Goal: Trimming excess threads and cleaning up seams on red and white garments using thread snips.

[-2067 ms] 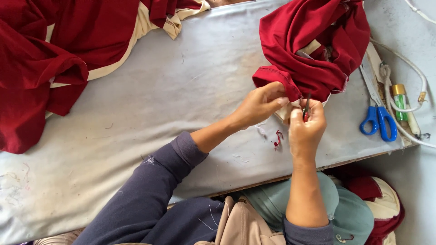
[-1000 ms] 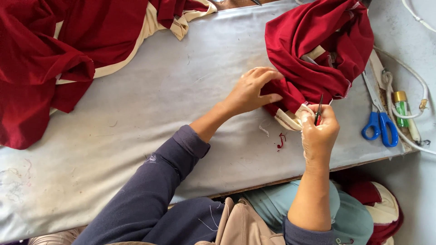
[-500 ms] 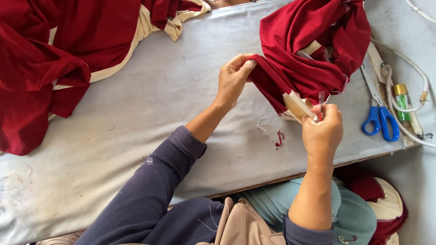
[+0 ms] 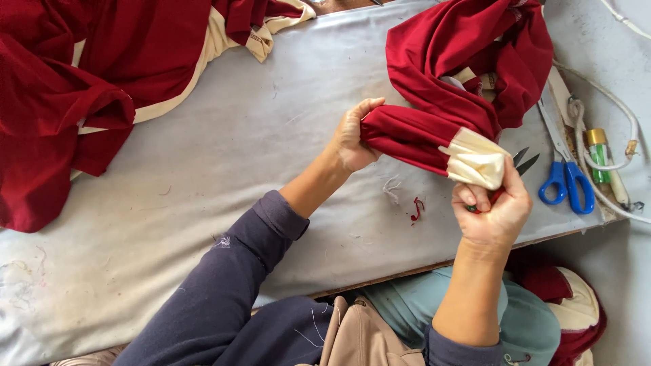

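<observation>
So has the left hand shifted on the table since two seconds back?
Yes. The left hand has moved up the table and away from the blue-handled scissors, now gripping the red sleeve further from the cream cuff.

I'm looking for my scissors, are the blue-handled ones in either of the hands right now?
No, the blue-handled scissors lie on the table, apart from the right hand, which grips the cream cuff.

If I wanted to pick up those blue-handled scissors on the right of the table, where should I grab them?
Probably by the two blue handle loops of the blue-handled scissors, coming from the table's near edge. The loops face that edge and lie bare, while the metal blades point away, close beside the red garment.
</observation>
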